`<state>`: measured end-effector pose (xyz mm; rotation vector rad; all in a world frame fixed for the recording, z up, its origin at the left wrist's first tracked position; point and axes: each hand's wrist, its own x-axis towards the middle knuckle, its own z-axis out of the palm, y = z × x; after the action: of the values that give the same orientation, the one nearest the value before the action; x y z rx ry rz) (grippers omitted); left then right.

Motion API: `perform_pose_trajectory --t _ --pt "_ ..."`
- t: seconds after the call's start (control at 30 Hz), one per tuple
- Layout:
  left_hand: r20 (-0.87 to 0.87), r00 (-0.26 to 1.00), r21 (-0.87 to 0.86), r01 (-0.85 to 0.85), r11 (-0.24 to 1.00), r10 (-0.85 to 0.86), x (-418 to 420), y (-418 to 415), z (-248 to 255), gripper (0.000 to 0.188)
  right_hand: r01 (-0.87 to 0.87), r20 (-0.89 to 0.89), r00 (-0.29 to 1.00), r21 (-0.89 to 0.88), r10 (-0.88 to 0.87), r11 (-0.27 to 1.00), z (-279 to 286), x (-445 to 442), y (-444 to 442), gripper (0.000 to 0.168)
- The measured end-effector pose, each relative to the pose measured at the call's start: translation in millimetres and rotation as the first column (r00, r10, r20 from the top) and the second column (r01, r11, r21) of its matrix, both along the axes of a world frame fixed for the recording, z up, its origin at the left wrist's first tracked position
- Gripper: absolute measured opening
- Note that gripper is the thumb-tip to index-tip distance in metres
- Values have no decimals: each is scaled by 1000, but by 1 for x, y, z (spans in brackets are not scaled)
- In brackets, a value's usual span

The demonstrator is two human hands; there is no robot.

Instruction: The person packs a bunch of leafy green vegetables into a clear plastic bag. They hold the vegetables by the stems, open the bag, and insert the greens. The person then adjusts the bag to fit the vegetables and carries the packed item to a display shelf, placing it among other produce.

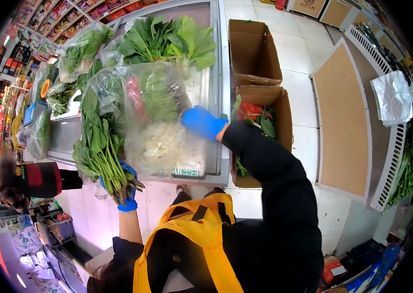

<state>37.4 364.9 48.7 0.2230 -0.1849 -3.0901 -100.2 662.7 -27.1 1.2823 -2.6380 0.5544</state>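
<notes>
My left hand [128, 203], in a blue glove, grips a bunch of leafy greens that looks like spinach [98, 141] by its stems, roots pointing towards me. The bunch hangs over the near left edge of the glass-topped chest [214, 168]. My right hand [199, 122], also blue-gloved and blurred, is over the right part of the chest beside a clear plastic bag [133, 110]. Whether its fingers hold anything cannot be made out. Thin green stalks [158, 97] and something red show through the bag. Under its near part is a whitish surface with plant scraps [162, 146].
Leafy bunches [169, 36] and bagged greens [80, 51] cover the chest's far side. Two open cardboard boxes [255, 78] [283, 121] stand on the right floor, the nearer holding leaves. A shelf unit [341, 121] with plastic bags [393, 97] is farther right. Another person [38, 177] stands left.
</notes>
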Motion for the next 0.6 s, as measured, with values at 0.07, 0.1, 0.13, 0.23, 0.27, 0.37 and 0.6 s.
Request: perform_pose_trajectory --t 0.07,0.1,0.13,0.23,0.27,0.37,0.6 --pt "-23 1000 -77 -11 997 10 -3 10 4 34 99 149 986 -154 -76 983 2 -3 6 16" --pt "13 1000 -196 -15 981 18 3 7 -1 35 156 229 968 -226 -104 962 19 0 8 16" --pt "48 998 -314 -18 949 34 11 0 -9 36 216 342 935 -359 -88 908 49 9 22 20" --pt "-37 999 -406 -36 913 24 25 -32 -49 44 340 386 914 -551 -128 762 36 37 56 20" --pt "-22 1000 -370 -11 929 3 24 -22 -45 47 502 624 750 -322 -219 803 72 49 62 20" --pt "112 992 -355 96 930 -60 23 0 -23 55 452 452 855 -413 -252 791 60 89 61 13" --pt "135 980 -302 181 936 -146 33 2 7 65 725 841 459 -541 286 427 102 136 -39 10"
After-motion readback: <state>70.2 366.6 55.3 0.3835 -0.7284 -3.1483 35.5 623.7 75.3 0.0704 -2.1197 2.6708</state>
